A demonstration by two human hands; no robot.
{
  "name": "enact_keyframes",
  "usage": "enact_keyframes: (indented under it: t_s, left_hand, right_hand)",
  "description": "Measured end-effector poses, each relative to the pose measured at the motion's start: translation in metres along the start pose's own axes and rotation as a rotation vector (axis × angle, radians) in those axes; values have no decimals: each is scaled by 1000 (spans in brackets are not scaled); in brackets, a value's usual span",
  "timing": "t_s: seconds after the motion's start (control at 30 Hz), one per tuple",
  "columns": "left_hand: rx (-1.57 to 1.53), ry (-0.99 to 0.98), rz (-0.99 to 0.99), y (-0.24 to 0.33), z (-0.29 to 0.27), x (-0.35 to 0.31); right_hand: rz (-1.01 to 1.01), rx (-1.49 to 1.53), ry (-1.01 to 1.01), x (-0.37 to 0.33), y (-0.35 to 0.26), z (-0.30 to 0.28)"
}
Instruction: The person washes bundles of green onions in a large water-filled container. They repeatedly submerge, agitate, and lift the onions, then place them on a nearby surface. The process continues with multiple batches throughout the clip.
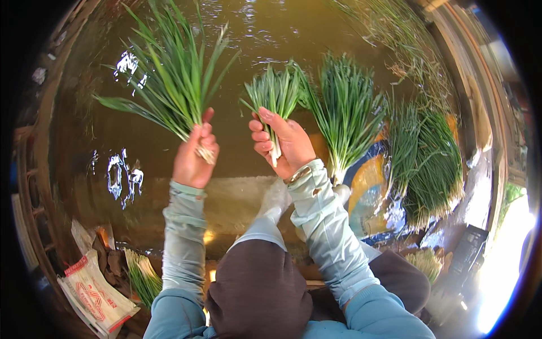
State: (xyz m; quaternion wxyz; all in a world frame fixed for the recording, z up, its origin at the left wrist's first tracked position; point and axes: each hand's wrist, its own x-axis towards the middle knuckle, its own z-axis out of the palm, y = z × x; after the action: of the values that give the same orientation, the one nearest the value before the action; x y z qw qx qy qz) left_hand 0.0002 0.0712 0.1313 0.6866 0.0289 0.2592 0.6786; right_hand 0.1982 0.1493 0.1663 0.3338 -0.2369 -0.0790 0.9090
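Observation:
Both of my hands are raised over brownish, murky water (169, 203), each closed around the pale stem ends of some greens. My left hand (193, 155) grips a loose bunch of chives (178, 85), whose long flat leaves fan up and to the left. In my right hand (291, 141) is a smaller, shorter-looking bunch of chives (274, 90), its white ends poking out below the fingers. Just right of that hand stands a larger bunch of chives (347, 107), white ends toward me. Farther right lies a thick pile of chives (429, 164).
Loose leaves and stalks (406, 39) float at the far right. A blue and yellow sheet (367, 192) lies under the right-hand bunches. More chives (144, 277) sit at lower left beside a white printed sack (93, 294). A dark box-like object (471, 246) stands at lower right.

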Motion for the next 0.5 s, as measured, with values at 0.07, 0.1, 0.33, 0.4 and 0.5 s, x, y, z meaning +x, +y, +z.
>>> enact_keyframes:
  t_s: [0.07,0.1,0.33,0.4,0.5]
  left_hand:
    - [-111,109,-13,-18,-37,-3]
    - [-146,188,-20,-29,-54,-5]
    - [-8,188,-107,-99,-106,-30]
    - [-152,217,-95,-113,-115,-34]
    - [-218,88,-222,-126,-140,-34]
  right_hand:
    - [8,-66,-16,1,0,42]
    - [3,-83,-88,2,3,59]
    - [107,-463,-78,32,43,40]
    - [51,-711,73,39,68,0]
    - [-169,-1820,294,32,102,-56]
